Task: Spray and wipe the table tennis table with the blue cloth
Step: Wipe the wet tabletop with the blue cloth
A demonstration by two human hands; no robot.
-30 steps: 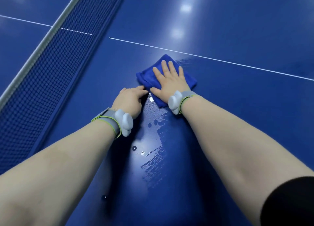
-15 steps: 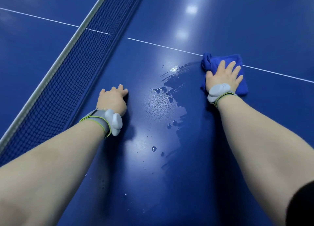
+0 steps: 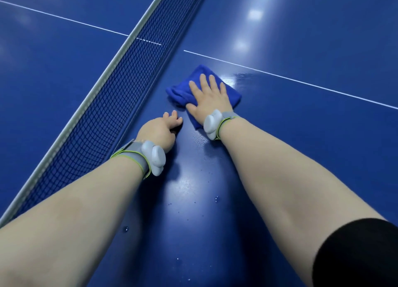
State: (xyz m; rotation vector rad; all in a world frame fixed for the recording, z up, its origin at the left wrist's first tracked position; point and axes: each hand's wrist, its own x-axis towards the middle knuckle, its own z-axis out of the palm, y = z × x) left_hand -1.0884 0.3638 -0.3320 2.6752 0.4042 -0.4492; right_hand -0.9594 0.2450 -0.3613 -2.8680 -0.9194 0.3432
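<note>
Closest to me is the black fabric sleeve (image 3: pixel 355 254), bunched up on my right upper arm. Both bare forearms stretch out over the glossy dark blue table tennis table (image 3: pixel 301 157). A few small water droplets (image 3: pixel 216 198) sit on the surface between my arms, with finer specks near my right wrist.

Each wrist has a grey elastic wristband with a lime-green edge and a white plastic pod: the left one (image 3: pixel 148 157) and the right one (image 3: pixel 212 124).

My left hand (image 3: pixel 160 129) is down on the bare table with nothing in it. The fingers are loosely curled under and bunched close together. I think the tips are touching the surface, but from this angle I can't really tell how much weight is on them.

Just past it, and a bit to the right, my right hand (image 3: pixel 210 99) lies palm-down on the folded blue microfibre cloth (image 3: pixel 178 92). The fingers are straight and slightly fanned, with the thumb out to the side, pressing the cloth flat onto the table. The cloth sits on my side of the net, just beside its base and a little short of the thin white centre line (image 3: pixel 301 82). There's a wet sheen on the table right by its far corner.

The dark blue mesh net with a pale grey top band (image 3: pixel 103 105) runs diagonally on my left. Further out, round white light reflections (image 3: pixel 255 14) glare off the tabletop.
</note>
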